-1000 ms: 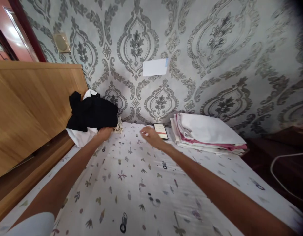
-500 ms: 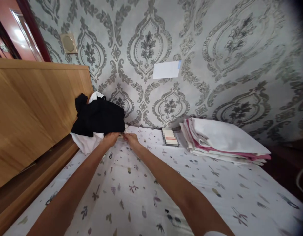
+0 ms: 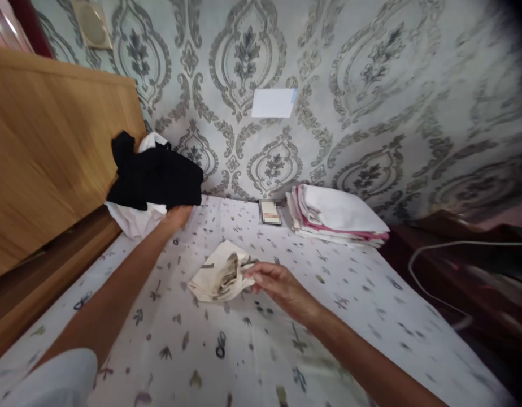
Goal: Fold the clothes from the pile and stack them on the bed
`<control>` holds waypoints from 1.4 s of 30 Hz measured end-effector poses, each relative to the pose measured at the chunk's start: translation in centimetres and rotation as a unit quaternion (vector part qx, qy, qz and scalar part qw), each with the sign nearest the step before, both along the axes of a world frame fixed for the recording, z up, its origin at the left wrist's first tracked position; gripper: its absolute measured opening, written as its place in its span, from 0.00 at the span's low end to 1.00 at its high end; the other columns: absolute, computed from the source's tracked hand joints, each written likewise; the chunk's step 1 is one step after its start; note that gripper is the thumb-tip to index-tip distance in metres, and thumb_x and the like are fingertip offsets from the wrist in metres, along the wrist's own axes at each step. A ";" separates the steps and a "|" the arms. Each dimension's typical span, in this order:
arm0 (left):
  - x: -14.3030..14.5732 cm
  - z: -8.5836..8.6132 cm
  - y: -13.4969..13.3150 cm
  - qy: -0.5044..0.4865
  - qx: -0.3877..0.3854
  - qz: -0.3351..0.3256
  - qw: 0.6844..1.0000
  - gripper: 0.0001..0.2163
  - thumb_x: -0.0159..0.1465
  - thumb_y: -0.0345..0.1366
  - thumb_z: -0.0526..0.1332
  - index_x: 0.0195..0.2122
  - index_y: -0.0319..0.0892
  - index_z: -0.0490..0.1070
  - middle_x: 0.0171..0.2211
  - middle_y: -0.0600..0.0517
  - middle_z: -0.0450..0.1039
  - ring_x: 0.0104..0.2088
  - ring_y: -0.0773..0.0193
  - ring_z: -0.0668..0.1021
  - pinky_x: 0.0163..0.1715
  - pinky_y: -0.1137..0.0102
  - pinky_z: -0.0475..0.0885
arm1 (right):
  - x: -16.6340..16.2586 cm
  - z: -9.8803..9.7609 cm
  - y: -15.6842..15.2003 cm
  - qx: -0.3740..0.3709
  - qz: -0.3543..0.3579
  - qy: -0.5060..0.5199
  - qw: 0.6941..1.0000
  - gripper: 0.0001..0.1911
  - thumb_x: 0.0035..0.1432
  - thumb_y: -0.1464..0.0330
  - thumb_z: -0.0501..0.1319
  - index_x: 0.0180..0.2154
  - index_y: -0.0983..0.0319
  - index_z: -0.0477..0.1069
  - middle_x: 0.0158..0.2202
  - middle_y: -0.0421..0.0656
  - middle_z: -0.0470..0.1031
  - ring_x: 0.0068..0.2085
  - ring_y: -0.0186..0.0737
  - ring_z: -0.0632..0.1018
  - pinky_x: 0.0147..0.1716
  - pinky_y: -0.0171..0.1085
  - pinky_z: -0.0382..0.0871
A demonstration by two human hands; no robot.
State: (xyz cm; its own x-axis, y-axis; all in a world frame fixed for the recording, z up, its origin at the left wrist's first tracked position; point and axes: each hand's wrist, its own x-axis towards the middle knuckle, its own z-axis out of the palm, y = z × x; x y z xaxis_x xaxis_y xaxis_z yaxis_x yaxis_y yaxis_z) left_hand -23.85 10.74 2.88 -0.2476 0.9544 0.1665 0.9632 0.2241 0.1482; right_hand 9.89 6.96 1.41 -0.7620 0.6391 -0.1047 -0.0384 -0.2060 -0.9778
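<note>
A crumpled cream cloth with dark markings hangs from my right hand, whose fingers are pinched on its right edge. It is just over the patterned bed sheet, and I cannot tell whether it touches. My left hand reaches to the lower edge of a heap of black clothing. Its fingers are hidden beneath the black fabric. White cloth sticks out from under the black heap, which leans by the wooden board.
A wooden board stands at the left edge. Folded white and pink fabric lies against the patterned wall. Beside it is a small blurred-out item. A pale cable curves at the right.
My right hand has pulled away from the black heap, toward me and to the right, with the cream cloth in it. My left hand stays at the heap. The view has shifted.
</note>
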 end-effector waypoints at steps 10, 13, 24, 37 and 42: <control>14.5 -1.0 -12.9 -0.270 -0.039 -0.277 0.921 0.15 0.64 0.46 0.60 0.48 0.46 0.73 0.47 0.48 0.76 0.44 0.55 0.77 0.40 0.67 0.72 | 6.6 -3.3 -5.3 -0.002 -0.111 -0.046 0.993 0.17 0.47 0.58 0.73 0.40 0.56 0.80 0.24 0.36 0.70 0.28 0.35 0.70 0.33 0.36 0.63; 16.3 -1.5 -14.9 -0.280 -0.029 -0.253 0.925 0.08 0.63 0.42 0.59 0.35 0.44 0.73 0.36 0.49 0.75 0.37 0.57 0.76 0.36 0.66 0.71 | 6.5 -3.3 -6.2 0.014 -0.118 -0.020 0.993 0.16 0.45 0.59 0.74 0.38 0.56 0.80 0.26 0.36 0.72 0.27 0.33 0.68 0.31 0.35 0.63; 6.5 2.9 -16.6 -0.606 0.087 0.065 0.788 0.13 0.45 0.42 0.67 0.27 0.43 0.67 0.23 0.55 0.70 0.25 0.63 0.73 0.22 0.72 0.66 | 12.9 -1.6 -1.8 0.035 -0.336 0.026 0.941 0.18 0.37 0.58 0.75 0.31 0.60 0.78 0.26 0.38 0.73 0.22 0.28 0.62 0.21 0.32 0.55; 8.4 -2.9 -15.9 -0.238 0.002 -0.048 0.970 0.27 0.54 0.51 0.62 0.52 0.44 0.68 0.44 0.48 0.73 0.45 0.52 0.76 0.42 0.64 0.71 | 13.2 -3.6 -1.1 0.035 -0.261 -0.100 0.959 0.23 0.41 0.62 0.73 0.40 0.63 0.74 0.19 0.35 0.68 0.21 0.31 0.67 0.20 0.32 0.60; 9.2 -2.6 -13.7 -0.229 -0.044 -0.053 0.971 0.11 0.50 0.44 0.59 0.31 0.43 0.67 0.31 0.53 0.68 0.34 0.57 0.73 0.35 0.67 0.68 | 14.0 -1.8 -1.4 0.013 -0.237 -0.082 0.968 0.20 0.36 0.60 0.76 0.27 0.64 0.72 0.18 0.33 0.65 0.18 0.24 0.62 0.16 0.28 0.52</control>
